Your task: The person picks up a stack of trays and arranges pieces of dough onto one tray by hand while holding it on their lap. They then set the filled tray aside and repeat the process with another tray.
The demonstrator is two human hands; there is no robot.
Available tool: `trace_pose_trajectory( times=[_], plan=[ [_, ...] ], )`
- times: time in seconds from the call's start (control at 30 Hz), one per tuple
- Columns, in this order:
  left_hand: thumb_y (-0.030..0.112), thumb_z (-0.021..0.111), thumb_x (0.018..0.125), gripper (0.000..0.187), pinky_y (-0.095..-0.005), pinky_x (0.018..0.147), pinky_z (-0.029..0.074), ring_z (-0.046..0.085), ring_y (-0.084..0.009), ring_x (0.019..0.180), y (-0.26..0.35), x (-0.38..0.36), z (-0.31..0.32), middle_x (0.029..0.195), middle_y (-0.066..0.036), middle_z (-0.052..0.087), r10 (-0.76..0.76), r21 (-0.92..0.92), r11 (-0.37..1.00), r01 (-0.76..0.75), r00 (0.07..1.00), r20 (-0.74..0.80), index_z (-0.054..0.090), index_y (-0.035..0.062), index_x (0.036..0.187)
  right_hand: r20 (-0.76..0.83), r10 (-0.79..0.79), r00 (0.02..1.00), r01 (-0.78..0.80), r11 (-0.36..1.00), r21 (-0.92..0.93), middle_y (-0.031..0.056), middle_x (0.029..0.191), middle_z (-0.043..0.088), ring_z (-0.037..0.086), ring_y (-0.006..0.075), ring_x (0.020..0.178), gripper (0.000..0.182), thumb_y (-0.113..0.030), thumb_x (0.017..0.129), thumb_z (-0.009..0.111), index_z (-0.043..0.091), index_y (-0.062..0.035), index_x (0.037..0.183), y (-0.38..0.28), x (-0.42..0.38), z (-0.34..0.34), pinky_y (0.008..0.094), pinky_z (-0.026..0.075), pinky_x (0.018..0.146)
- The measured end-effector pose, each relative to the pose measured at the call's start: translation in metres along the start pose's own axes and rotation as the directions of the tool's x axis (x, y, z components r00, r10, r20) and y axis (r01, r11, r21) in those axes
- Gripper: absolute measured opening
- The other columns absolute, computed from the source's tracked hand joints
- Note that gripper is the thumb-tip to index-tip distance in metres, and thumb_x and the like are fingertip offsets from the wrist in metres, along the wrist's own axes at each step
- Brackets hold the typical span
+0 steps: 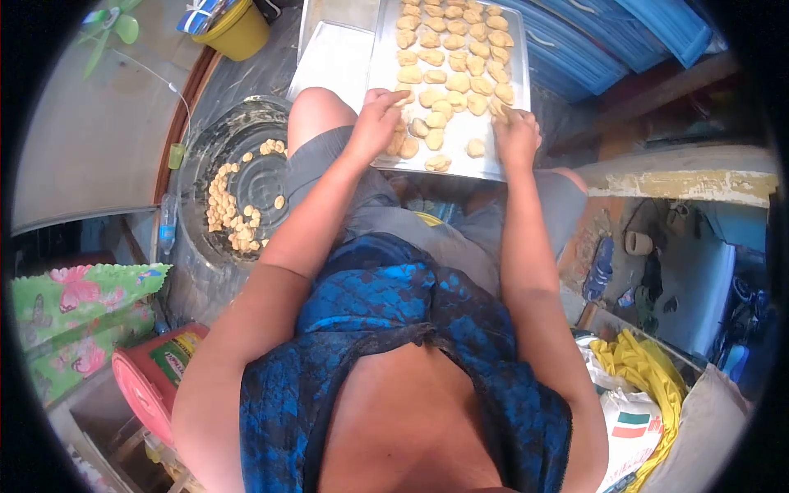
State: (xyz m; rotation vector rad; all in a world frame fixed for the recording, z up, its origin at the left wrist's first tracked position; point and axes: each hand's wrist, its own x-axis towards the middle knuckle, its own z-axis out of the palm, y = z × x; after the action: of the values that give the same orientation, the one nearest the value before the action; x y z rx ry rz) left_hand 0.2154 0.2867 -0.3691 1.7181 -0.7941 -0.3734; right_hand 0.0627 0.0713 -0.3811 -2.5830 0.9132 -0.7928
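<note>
A metal tray [493, 158] lies in front of my knees, with rows of flat dough pieces [458, 83] over its far part and a few looser ones near its front edge. My left hand [378, 119] is at the tray's left side, its fingertips at a dough piece there; whether they grip it is unclear. Over the right edge, my right hand [516, 135] has its fingers bent together at a dough piece, and what they hold is partly hidden. To the left, a round dark basin [265, 177] holds many small dough pieces [222, 205].
Another pale tray [329, 62] lies behind and left of the first. A yellow bucket [236, 31] stands at the upper left, blue drawers [567, 41] at the upper right. A red-lidded container [148, 374] and a white bag [629, 427] are beside me.
</note>
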Motion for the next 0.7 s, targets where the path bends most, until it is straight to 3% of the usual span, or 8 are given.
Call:
trace_pose_trajectory(
  times=[0.07,0.13,0.2,0.27,0.33,0.4,0.47,0.7],
  plan=[
    [0.001,0.052,0.078,0.045,-0.0284,0.079,0.048,0.056,-0.0180,0.089,-0.014,0.004,-0.011,0.107,-0.012,0.051,0.064,0.287,0.957,-0.026,0.990,-0.123,0.052,0.0015,0.123,-0.028,0.005,1.000,-0.007,0.999,-0.039,0.0123,0.101,0.059,0.052,0.0300,0.103,0.027,-0.022,0.077,0.066,0.067,-0.0113,0.101,-0.020,0.003,-0.006,0.0411,0.040,0.087],
    [-0.001,0.054,0.078,0.047,-0.0273,0.078,0.048,0.056,-0.0171,0.091,-0.026,0.007,-0.012,0.107,-0.013,0.053,-0.082,0.098,0.990,0.100,0.983,-0.167,0.050,0.0014,0.124,0.015,-0.041,0.999,0.038,0.984,0.174,0.0122,0.104,0.057,0.052,0.0299,0.103,0.027,-0.024,0.077,0.065,0.067,-0.0106,0.101,-0.031,0.006,0.001,0.0410,0.041,0.087],
    [0.001,0.060,0.072,0.050,-0.0293,0.074,0.050,0.060,-0.0239,0.086,-0.034,0.012,-0.010,0.103,-0.019,0.055,-0.127,-0.217,0.973,0.077,0.965,-0.230,0.050,-0.0001,0.121,0.321,-0.201,0.926,0.052,0.907,0.417,0.0126,0.111,0.053,0.050,0.0302,0.105,0.028,-0.024,0.076,0.066,0.067,-0.0102,0.100,-0.054,0.006,0.011,0.0409,0.041,0.088],
    [0.003,0.064,0.073,0.039,-0.0289,0.074,0.051,0.062,-0.0236,0.086,-0.040,0.013,-0.012,0.105,-0.018,0.055,-0.220,-0.151,0.968,0.198,0.966,-0.140,0.058,0.0007,0.111,0.338,-0.220,0.915,0.094,0.931,0.352,0.0127,0.114,0.051,0.049,0.0302,0.106,0.029,-0.024,0.075,0.067,0.067,-0.0101,0.100,-0.083,-0.007,0.012,0.0411,0.040,0.089],
    [0.003,0.064,0.073,0.028,-0.0310,0.076,0.051,0.062,-0.0247,0.086,-0.031,0.008,-0.008,0.106,-0.016,0.055,0.054,0.218,0.975,-0.051,0.999,-0.009,0.064,0.0010,0.101,0.352,-0.249,0.902,0.148,0.946,0.290,0.0128,0.117,0.050,0.048,0.0302,0.108,0.030,-0.025,0.073,0.068,0.067,-0.0100,0.099,-0.093,-0.011,0.013,0.0413,0.040,0.090],
    [0.003,0.063,0.073,0.020,-0.0325,0.077,0.051,0.061,-0.0270,0.089,-0.032,0.006,-0.008,0.106,-0.015,0.055,0.019,0.187,0.982,-0.013,0.999,-0.029,0.067,0.0008,0.093,0.381,-0.257,0.888,0.210,0.965,0.159,0.0122,0.119,0.048,0.046,0.0294,0.110,0.033,-0.025,0.071,0.070,0.066,-0.0101,0.100,-0.094,-0.017,0.020,0.0416,0.038,0.093],
    [0.002,0.062,0.077,0.027,-0.0300,0.076,0.052,0.061,-0.0227,0.092,-0.038,0.005,-0.010,0.109,-0.014,0.052,0.213,0.352,0.908,-0.227,0.974,0.079,0.064,0.0016,0.103,0.375,-0.245,0.894,0.205,0.968,0.145,0.0106,0.119,0.048,0.044,0.0288,0.112,0.033,-0.025,0.071,0.070,0.066,-0.0103,0.100,-0.089,-0.022,0.025,0.0420,0.037,0.093],
    [0.004,0.065,0.077,0.030,-0.0310,0.075,0.051,0.061,-0.0260,0.091,-0.020,0.007,-0.001,0.105,-0.016,0.053,-0.076,0.236,0.968,0.082,0.996,-0.036,0.058,-0.0030,0.105,0.269,-0.224,0.937,0.189,0.970,0.150,0.0086,0.110,0.050,0.046,0.0274,0.107,0.027,-0.022,0.071,0.070,0.065,-0.0112,0.096,-0.081,-0.027,0.026,0.0420,0.038,0.088]
  ],
)
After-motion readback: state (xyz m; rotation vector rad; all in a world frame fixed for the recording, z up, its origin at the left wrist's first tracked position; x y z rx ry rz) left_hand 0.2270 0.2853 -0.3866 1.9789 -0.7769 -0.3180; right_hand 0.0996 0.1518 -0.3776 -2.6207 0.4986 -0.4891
